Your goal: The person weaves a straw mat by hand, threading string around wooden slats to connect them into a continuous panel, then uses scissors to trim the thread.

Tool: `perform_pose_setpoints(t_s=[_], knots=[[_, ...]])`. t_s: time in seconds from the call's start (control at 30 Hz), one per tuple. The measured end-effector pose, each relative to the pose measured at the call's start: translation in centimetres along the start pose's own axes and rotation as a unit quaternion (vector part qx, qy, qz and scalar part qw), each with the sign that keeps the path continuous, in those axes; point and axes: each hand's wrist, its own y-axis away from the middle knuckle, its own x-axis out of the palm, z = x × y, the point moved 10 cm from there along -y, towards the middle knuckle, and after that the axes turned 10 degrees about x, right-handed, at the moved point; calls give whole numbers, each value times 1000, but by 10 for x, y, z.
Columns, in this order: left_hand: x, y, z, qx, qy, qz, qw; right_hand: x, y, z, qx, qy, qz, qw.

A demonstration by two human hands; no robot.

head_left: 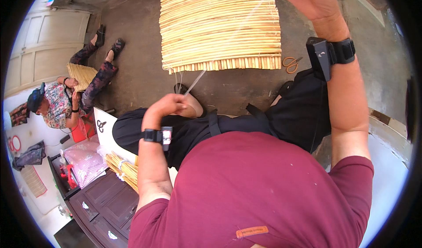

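A mat of pale yellow reed-like stalks [220,28], laid side by side and bound with thin thread, lies in front of my knees, its far edge cut off by the picture. A thin clear strip or cord [194,82] runs diagonally across the mat between my hands. My left hand [169,105] is closed on its near end, over my left thigh. At the upper right, my right hand [313,1] pinches the far end beside the mat's right corner, partly out of the picture. Scissors with orange handles [291,65] lie on the floor right of the mat.
Another person [57,103] sits at the left, holding a smaller stalk mat [82,76]. Nearer me are black scissors [101,125] on a white board, a tied bundle of stalks [122,171], a pink-patterned bag [87,160] and a dark brown cabinet [107,199].
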Motion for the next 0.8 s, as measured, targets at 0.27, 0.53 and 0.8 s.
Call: perform_pose_setpoints(t_s=[0.27,0.53,0.8], knots=[[-153,96,-103,131,-87,-227,961,-9,-5,-4,4,-82,-60,995],[-154,125,-339,441,-366,-520,633,-79,-11,-8,-87,-108,-233,962],[-153,54,-180,159,-83,-347,921,-88,-4,-11,-49,-48,-283,957]])
